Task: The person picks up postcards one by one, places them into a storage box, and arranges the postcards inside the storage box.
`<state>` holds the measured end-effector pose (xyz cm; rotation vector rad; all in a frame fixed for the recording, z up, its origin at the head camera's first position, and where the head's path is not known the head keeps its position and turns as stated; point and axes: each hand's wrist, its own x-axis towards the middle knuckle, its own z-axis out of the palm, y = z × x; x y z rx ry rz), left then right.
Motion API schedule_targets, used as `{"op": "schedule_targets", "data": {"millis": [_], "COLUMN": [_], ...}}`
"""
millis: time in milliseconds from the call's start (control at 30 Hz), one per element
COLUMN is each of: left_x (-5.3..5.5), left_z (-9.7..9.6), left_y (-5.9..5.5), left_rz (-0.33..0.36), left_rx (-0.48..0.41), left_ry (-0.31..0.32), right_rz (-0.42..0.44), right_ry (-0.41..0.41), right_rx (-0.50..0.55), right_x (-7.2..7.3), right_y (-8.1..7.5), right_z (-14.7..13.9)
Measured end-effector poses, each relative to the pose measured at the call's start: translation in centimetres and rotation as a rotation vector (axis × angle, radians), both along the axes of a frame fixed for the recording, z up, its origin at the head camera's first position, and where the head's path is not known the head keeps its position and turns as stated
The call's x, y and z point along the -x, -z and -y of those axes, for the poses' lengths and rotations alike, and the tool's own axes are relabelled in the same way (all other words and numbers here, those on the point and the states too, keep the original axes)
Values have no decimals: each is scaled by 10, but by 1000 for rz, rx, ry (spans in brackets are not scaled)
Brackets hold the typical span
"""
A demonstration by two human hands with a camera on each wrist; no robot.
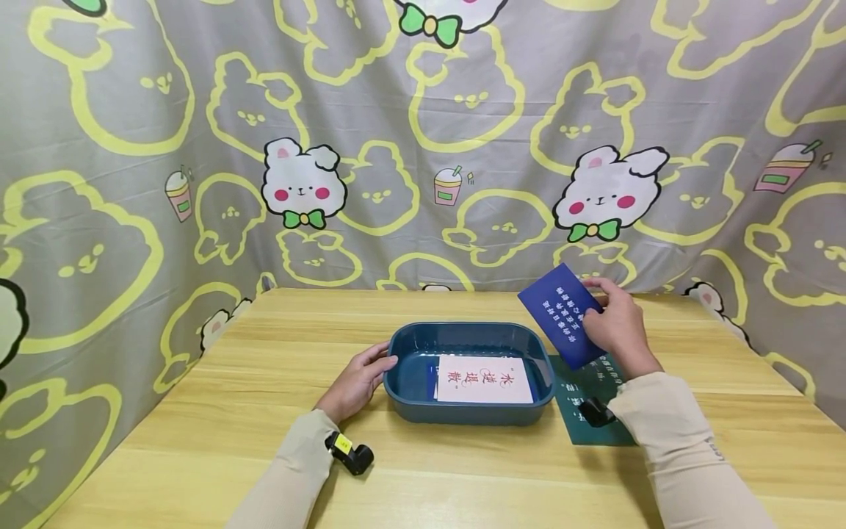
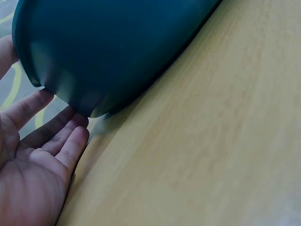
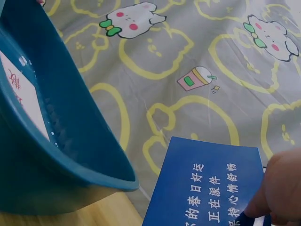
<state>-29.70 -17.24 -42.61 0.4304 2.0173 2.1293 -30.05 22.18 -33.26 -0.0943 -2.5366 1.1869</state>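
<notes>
My left hand [image 1: 357,380] touches the left end of a dark teal oblong basin [image 1: 463,416], its thumb at the rim. In the left wrist view the fingers [image 2: 70,146] are extended, with their tips against the outer wall. Inside the basin lies a white card [image 1: 485,380] with red characters, over a blue card [image 1: 421,375]. My right hand [image 1: 617,327] pinches a blue card [image 1: 555,316] with white characters, tilted, in the air beyond the basin's right rim. Below that hand a dark green card [image 1: 581,411] lies on the table, partly hidden by the right forearm.
The wooden table [image 1: 218,419] carries the basin and the green card. Behind and at both sides hangs a grey curtain [image 1: 390,250] printed with yellow outlines and white rabbits. A black camera [image 1: 350,454] sits on the left wrist, another [image 1: 597,412] on the right.
</notes>
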Motion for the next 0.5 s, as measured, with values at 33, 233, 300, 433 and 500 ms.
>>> {"op": "schedule_targets", "data": {"millis": [33,233,300,433,500], "left_x": [0,0,0,0,0], "left_z": [0,1,2,2,2], "left_y": [0,0,0,0,0], "left_rz": [0,-4,-5,-7,-8], "left_rx": [-2,2,6,12,14], "left_ry": [-1,7,10,9,6], "right_rz": [0,-32,-42,-59,-69], "right_ry": [1,0,0,-6,-12], "right_rx": [5,2,-4,-2,3], "right_x": [0,-3,-4,-6,-7], "right_y": [-1,-5,-6,-9,-11], "right_z": [1,4,5,9,11]}}
